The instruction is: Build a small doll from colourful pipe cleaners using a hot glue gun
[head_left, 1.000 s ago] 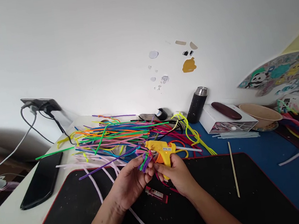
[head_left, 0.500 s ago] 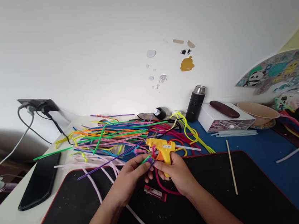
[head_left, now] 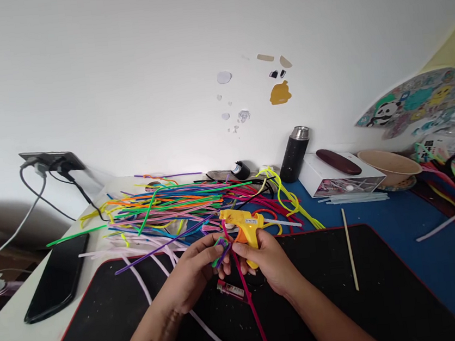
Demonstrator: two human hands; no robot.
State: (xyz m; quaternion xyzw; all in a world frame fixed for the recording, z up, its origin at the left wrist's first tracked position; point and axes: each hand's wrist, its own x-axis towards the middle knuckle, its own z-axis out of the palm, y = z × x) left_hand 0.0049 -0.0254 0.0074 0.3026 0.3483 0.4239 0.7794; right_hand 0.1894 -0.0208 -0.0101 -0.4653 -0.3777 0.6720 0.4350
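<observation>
Pinched in my left hand (head_left: 199, 264) is a small purple-and-green coil (head_left: 221, 251) that looks made of pipe cleaner. My right hand (head_left: 268, 256) is closed around the handle of a yellow glue gun (head_left: 244, 223), whose nozzle points left and whose glue stick sticks out at the right. A magenta pipe cleaner (head_left: 251, 304) runs down between the two hands from near the nozzle; the fingers of my right hand touch it by the coil. Below the hands, a red lighter (head_left: 230, 289) lies on the black mat (head_left: 317, 308), partly behind the magenta strand.
A heap of coloured pipe cleaners (head_left: 169, 202) spreads behind the mat. A black phone (head_left: 57, 280) lies at left, a wooden stick (head_left: 350, 249) at right. Farther back are a black flask (head_left: 295, 154), a white box (head_left: 339, 177), a bowl (head_left: 391, 165) and clear glue sticks (head_left: 352, 198).
The magenta pipe cleaner, which curved under my right hand, now hangs nearly straight toward me. The coil has turned in my left fingers, showing more of its green and purple face.
</observation>
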